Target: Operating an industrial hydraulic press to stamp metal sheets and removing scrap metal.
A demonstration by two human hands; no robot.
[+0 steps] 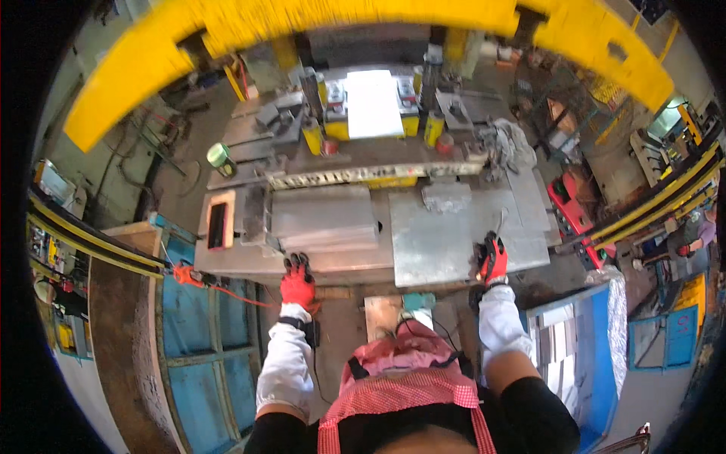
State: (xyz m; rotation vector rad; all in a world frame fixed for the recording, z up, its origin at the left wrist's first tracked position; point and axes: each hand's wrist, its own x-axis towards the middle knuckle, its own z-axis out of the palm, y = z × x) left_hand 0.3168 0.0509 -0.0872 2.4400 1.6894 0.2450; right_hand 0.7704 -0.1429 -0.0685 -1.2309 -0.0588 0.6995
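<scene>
Pink-checked apron (pixel 401 386) lies nearest the camera, between two forearms in white sleeves. Nearest the hands are two items of sheet metal. One flat grey sheet (pixel 427 246) lies at the tabletop's front edge, right of centre, with the right hand (pixel 494 261) just beside its right edge. A stack of grey sheets (pixel 321 216) lies left of centre, set back from the front edge, directly beyond the left hand (pixel 298 286).

Both hands wear red gloves with dark fingertips. The left is partly open at the front edge, fingers slightly spread and bent, with nothing visible in its hold. The right is partly curled; whether it grips anything cannot be told.

The tabletop (pixel 348 265) is worn metal. A pale marked bar (pixel 363 175) spans it behind the sheets. Grey cloth (pixel 508 147) is bunched toward the far right corner; a tan-framed dark object (pixel 219 221) lies near the left edge.

A yellow curved beam (pixel 363 23) crosses overhead. A blue-framed panel (pixel 200 325) stands at left, a blue bin (pixel 597 371) at right. Beyond the tabletop's far left, a green-and-white can (pixel 220 158) is visible.
</scene>
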